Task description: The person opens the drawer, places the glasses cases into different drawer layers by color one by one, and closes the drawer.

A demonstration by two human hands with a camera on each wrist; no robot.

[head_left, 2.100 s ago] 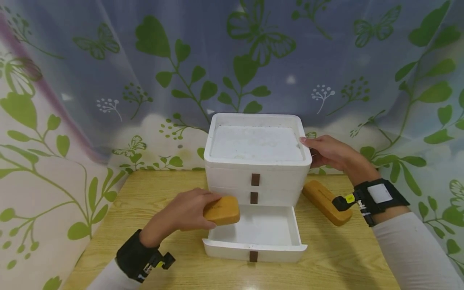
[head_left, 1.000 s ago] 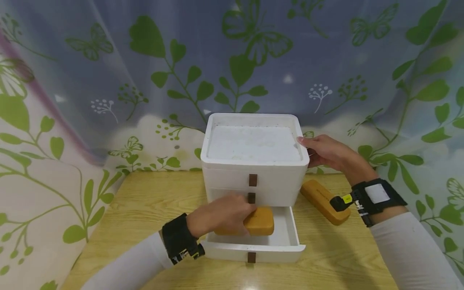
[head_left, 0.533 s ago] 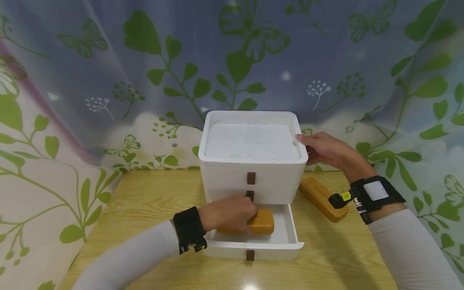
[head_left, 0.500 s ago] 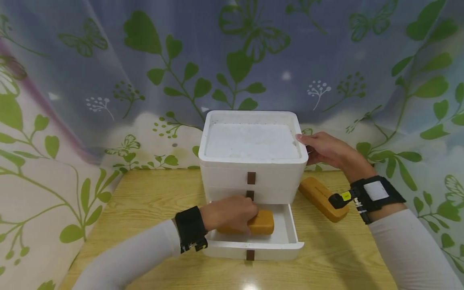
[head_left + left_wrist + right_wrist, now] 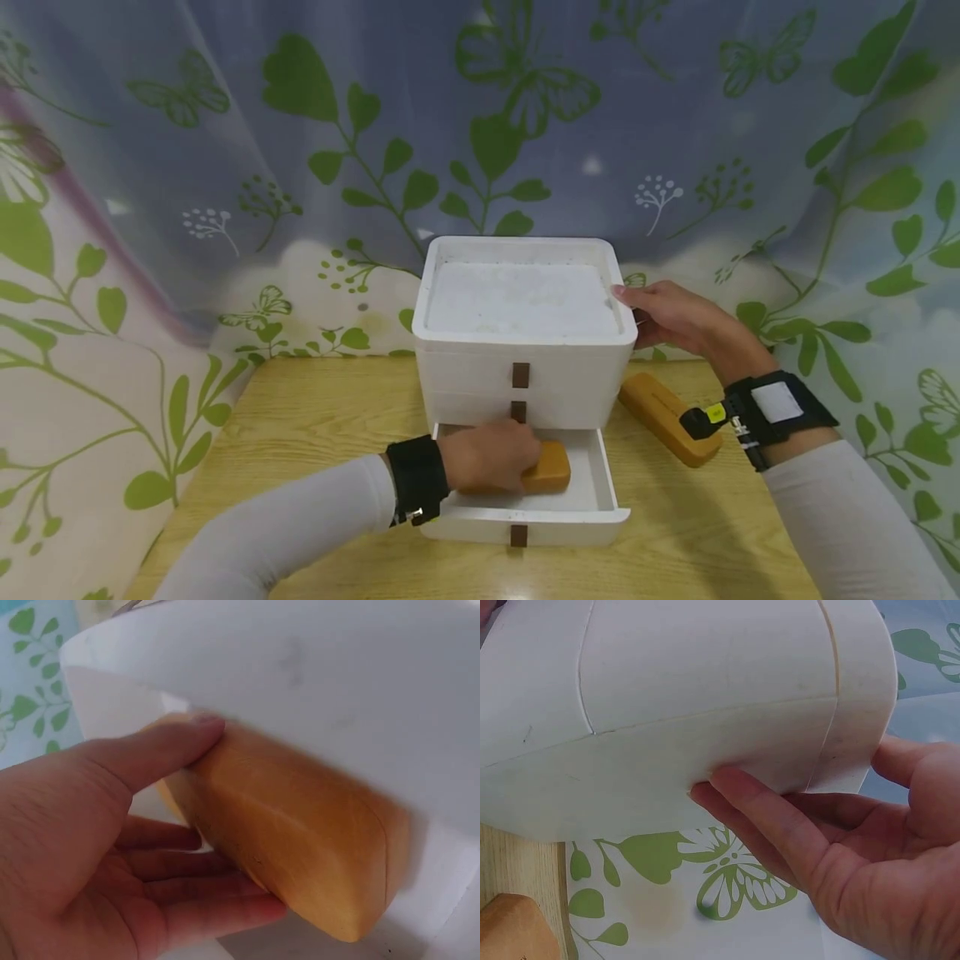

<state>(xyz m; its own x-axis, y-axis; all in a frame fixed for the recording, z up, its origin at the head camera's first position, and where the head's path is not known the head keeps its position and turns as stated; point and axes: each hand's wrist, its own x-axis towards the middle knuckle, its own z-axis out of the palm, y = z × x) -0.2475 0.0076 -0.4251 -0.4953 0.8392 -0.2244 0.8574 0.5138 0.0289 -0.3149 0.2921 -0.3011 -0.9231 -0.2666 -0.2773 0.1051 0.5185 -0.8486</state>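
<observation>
A white drawer unit (image 5: 525,367) stands on the table, its bottom drawer (image 5: 592,500) pulled out. My left hand (image 5: 491,454) is inside that drawer, holding a mustard-brown glasses case (image 5: 551,468) that lies lengthwise across it. In the left wrist view, the thumb is on one long face of the glasses case (image 5: 300,817) and the fingers are on the opposite side. My right hand (image 5: 667,312) grips the unit's right side, thumb over the top rim. In the right wrist view, the fingers of the right hand (image 5: 817,840) lie against the unit's side wall (image 5: 630,780).
A second mustard-brown glasses case (image 5: 667,417) lies slantwise on the wooden table (image 5: 322,425), right of the unit. The two upper drawers are closed, each with a brown tab. A curtain (image 5: 360,100) with leaf and butterfly prints hangs close behind the unit.
My left hand has carried the glasses case rightward from above the drawer's left edge, then down into the drawer. My right hand has kept its place on the unit.
</observation>
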